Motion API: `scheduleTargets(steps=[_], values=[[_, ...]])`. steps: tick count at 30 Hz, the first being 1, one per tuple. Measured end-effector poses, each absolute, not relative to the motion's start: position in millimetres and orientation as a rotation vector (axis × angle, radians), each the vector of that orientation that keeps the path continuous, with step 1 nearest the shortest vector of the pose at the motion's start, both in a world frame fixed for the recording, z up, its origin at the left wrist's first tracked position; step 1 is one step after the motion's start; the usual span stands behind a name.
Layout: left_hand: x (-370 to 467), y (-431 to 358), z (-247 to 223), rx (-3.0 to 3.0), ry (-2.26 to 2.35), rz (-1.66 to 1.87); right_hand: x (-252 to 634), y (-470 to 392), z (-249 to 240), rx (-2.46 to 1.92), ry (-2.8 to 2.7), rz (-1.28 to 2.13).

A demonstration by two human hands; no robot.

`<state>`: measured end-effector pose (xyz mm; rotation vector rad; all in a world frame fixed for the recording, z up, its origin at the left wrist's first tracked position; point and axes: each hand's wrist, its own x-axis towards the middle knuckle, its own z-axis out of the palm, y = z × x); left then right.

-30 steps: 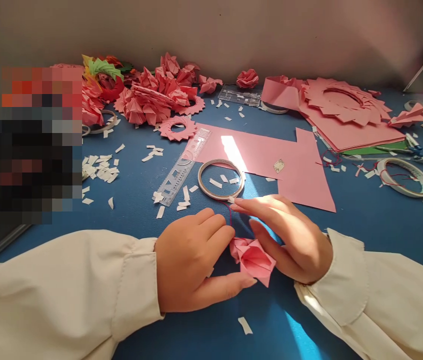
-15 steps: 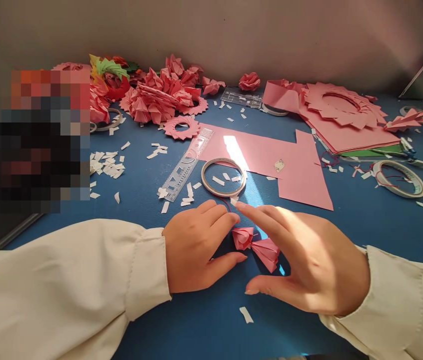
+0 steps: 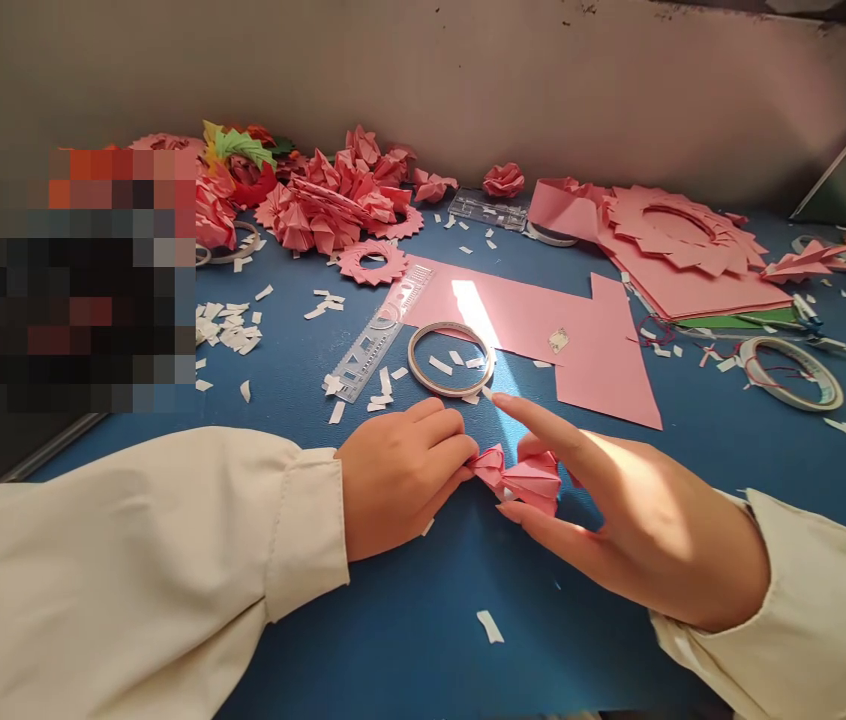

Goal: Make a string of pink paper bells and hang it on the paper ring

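Note:
A pink folded paper piece, pinched at its middle like a bow, is between my two hands near the front of the blue table. The fingertips of my left hand are closed on its left end. My right hand is around the right end with thumb and index finger apart; a small white slip is at the index fingertip. Just beyond my hands lies a roll of tape, with a clear ruler to its left.
Pink cut paper lies behind the tape. Crumpled pink paper flowers are piled at the back left. A pink paper ring and another tape roll sit at the right. White scraps are scattered about.
My left fingers have closed on the left end of the pink piece, which has tilted. My right thumb has moved up toward the piece. The view has shifted slightly.

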<state>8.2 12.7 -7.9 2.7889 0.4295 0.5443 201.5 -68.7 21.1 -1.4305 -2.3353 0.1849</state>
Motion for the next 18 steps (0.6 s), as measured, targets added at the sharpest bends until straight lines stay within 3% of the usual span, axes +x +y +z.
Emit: scheduleTargets(steps=[18], values=[[9, 15, -5, 2.811, 0.368, 0.63, 202, -55, 3, -1.35, -2.273, 0.154]])
